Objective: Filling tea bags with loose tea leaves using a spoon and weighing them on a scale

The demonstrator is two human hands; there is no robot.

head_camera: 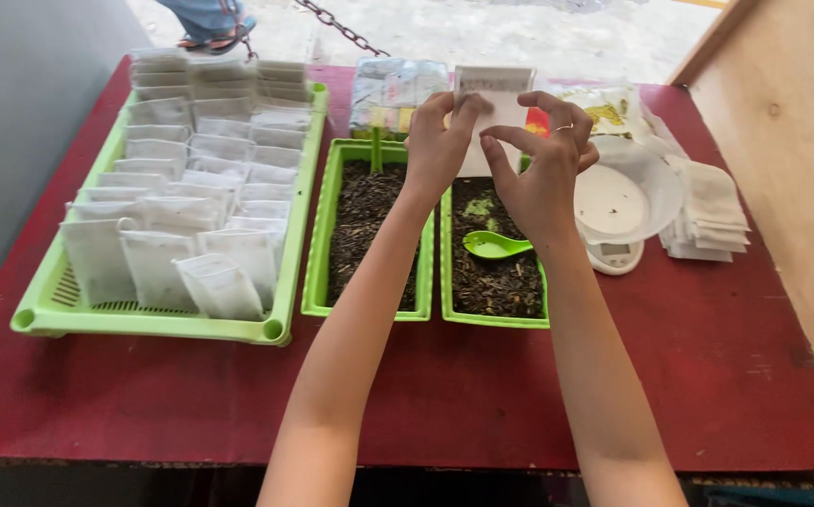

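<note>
Both my hands hold one small white paper pouch [496,99] upright above the two narrow green trays. My left hand [440,141] pinches its left top corner. On the pouch's right side, my right hand [543,174], with a ring on one finger, grips the edge. Below them the left green tray [317,244] and the right green tray [446,282] are filled with dark loose tea leaves. A green plastic scoop [493,246] lies in the right tray.
A large green basket [54,314] at left holds several filled white pouches. A white bowl on a small scale [627,202] and a stack of empty pouches [712,211] sit at right. Packets [393,89] lie at the back. A wooden wall [782,122] stands right.
</note>
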